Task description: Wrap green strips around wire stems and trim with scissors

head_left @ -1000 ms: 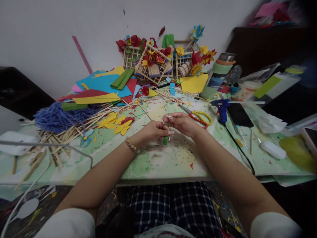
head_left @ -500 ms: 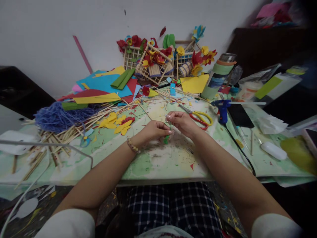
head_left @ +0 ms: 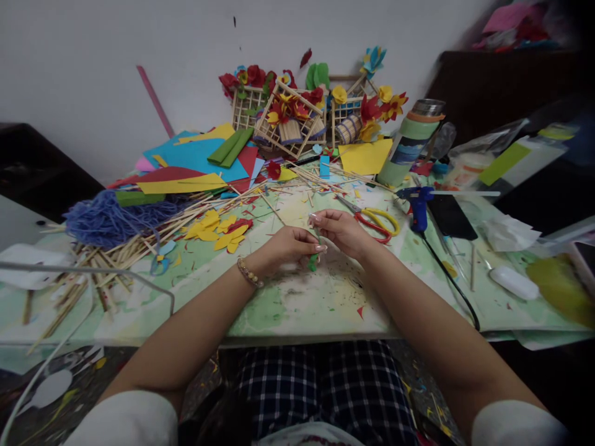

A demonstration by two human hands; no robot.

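Note:
My left hand (head_left: 295, 245) pinches a thin green stem, and a small green paper piece (head_left: 312, 262) hangs just below its fingertips. My right hand (head_left: 338, 230) is closed at the upper end of that stem, thumb and fingers pressed together. Both hands meet over the middle of the table, and their fingers partly hide the stem. Scissors (head_left: 380, 224) with red and yellow handles lie just beyond my right hand. Yellow paper petals (head_left: 209, 226) and a red one are scattered to the left of my left hand.
Small stick frames with paper flowers (head_left: 290, 118) stand against the wall. On the right are a bottle (head_left: 411, 145), a blue glue gun (head_left: 418, 207), a phone (head_left: 450, 217) and a white case (head_left: 514, 282). Blue yarn (head_left: 123, 220), thin sticks (head_left: 125, 257) and coloured paper (head_left: 195, 158) lie left.
The fingers of my right hand have shifted slightly left, and the stem's top leans a little that way. My left hand stays almost in place.

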